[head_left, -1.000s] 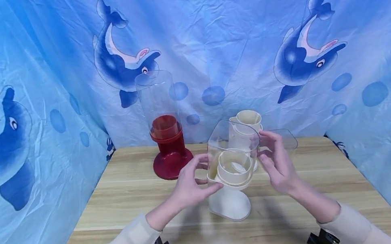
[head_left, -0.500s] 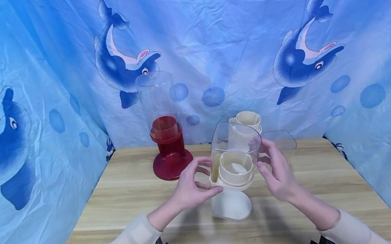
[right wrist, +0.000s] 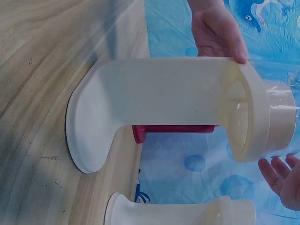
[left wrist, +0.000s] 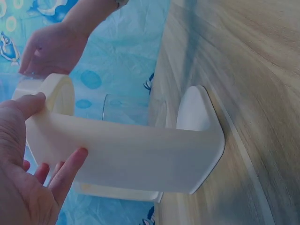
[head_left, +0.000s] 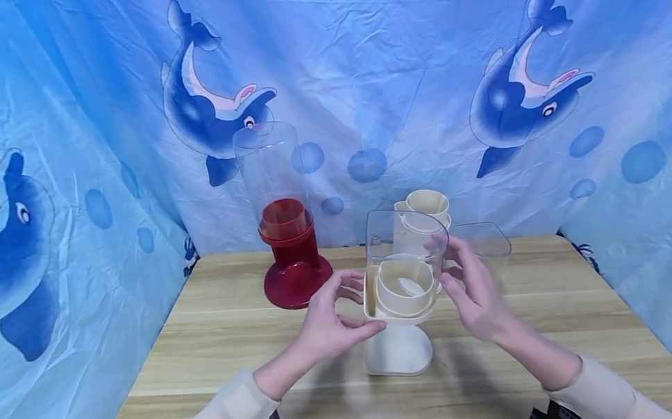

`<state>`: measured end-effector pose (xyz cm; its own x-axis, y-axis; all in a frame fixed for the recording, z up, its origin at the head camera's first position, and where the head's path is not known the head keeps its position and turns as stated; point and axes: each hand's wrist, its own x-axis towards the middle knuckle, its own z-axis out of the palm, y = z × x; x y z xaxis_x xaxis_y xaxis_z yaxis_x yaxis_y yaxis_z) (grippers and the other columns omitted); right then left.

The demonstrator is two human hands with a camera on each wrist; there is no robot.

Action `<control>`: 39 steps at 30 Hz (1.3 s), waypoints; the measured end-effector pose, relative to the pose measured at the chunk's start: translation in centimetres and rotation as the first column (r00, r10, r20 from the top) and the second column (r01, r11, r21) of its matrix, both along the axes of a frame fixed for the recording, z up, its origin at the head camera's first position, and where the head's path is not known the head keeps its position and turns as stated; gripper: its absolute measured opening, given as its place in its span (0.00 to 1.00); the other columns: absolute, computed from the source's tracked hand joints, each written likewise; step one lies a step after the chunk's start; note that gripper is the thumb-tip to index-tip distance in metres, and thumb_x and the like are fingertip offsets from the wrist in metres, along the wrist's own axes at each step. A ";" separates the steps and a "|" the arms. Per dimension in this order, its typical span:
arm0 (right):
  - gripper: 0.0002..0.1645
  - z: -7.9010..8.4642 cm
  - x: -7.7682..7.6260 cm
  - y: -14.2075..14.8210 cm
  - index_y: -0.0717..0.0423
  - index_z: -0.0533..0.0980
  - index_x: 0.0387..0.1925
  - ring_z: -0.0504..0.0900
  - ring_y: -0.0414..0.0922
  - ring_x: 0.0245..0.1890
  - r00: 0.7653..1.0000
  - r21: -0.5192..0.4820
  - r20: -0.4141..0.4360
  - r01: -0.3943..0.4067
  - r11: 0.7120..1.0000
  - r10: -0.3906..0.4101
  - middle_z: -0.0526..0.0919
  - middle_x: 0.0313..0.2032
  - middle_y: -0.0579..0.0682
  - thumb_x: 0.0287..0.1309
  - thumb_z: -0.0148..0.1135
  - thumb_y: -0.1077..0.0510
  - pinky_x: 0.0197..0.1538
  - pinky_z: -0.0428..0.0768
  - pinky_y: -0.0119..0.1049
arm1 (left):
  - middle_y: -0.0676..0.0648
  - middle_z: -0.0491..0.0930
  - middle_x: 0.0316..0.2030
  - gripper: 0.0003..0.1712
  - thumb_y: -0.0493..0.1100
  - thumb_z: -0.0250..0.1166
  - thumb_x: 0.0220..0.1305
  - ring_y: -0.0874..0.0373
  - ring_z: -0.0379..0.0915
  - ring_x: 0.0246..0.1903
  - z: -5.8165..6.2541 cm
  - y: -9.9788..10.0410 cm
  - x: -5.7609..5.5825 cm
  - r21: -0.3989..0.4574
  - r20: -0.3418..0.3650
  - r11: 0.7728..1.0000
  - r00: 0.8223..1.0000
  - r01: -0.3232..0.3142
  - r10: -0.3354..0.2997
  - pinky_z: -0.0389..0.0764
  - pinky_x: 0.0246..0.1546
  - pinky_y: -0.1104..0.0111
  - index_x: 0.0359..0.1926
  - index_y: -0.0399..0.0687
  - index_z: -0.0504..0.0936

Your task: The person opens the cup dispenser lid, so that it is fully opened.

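A cream stand (head_left: 399, 352) with a round cup-like collar stands upright on its foot in the middle of the table. Over its collar sits a clear, open-topped container (head_left: 380, 235). My left hand (head_left: 327, 319) grips the left side of the stand's top, thumb at the front edge and fingers behind. On the opposite side my right hand (head_left: 479, 297) holds the clear container's wall, its fingers partly hidden behind it. In the right wrist view, the right fingertips (right wrist: 276, 168) are right at the collar's edge, and an opening shows in the underside of the stand's head (right wrist: 236, 117).
At the back left stands a red stand (head_left: 297, 280) topped by a tall clear cylinder (head_left: 268, 169). Close behind the held stand is a second cream one (head_left: 428, 205), with another clear container (head_left: 487, 240) to its right. A blue dolphin-print cloth (head_left: 355, 60) surrounds the wooden table (head_left: 211, 322).
The cream stand and clear container have turned slightly, and their top has shifted a little right. My left hand has followed; the right hand has moved slightly inward and lower.
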<state>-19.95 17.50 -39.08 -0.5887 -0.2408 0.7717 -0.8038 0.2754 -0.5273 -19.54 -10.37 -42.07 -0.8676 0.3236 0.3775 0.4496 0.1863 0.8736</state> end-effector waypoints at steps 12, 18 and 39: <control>0.34 2.7 -0.7 0.4 0.68 0.65 0.73 0.83 0.45 0.61 0.999 -0.022 -0.017 -0.037 0.999 0.037 0.79 0.62 0.72 0.65 0.52 0.65 0.54 0.86 0.28 | 0.49 0.80 0.60 0.56 0.48 0.91 0.39 0.48 0.82 0.54 0.0 -0.1 -1.3 -0.046 -0.057 0.999 0.998 0.009 -0.012 0.93 0.47 0.59 0.70 0.57 0.71; 0.40 7.6 -1.3 -0.1 0.61 0.68 0.73 0.80 0.51 0.67 0.997 0.181 -0.061 -0.044 0.982 0.056 0.77 0.70 0.59 0.61 0.66 0.54 0.64 0.86 0.39 | 0.49 0.76 0.69 0.61 0.48 0.90 0.41 0.47 0.77 0.67 -0.1 0.0 -2.9 -0.069 -0.065 0.993 0.992 0.101 -0.105 0.86 0.62 0.50 0.75 0.59 0.66; 0.55 13.1 -1.4 -3.2 0.46 0.68 0.74 0.80 0.50 0.62 0.994 0.729 0.063 0.016 0.685 -0.091 0.78 0.66 0.51 0.49 0.80 0.34 0.60 0.85 0.52 | 0.51 0.81 0.64 0.58 0.44 0.90 0.40 0.51 0.79 0.65 -0.8 0.5 -4.3 -0.077 0.010 0.985 0.988 0.152 -0.152 0.85 0.65 0.55 0.72 0.59 0.68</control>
<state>-21.38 14.25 -25.95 -0.6738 -0.6691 0.3135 -0.7364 0.6432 -0.2098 -23.87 -9.83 -42.84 -0.8075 0.4800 0.3428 0.4744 0.1831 0.8611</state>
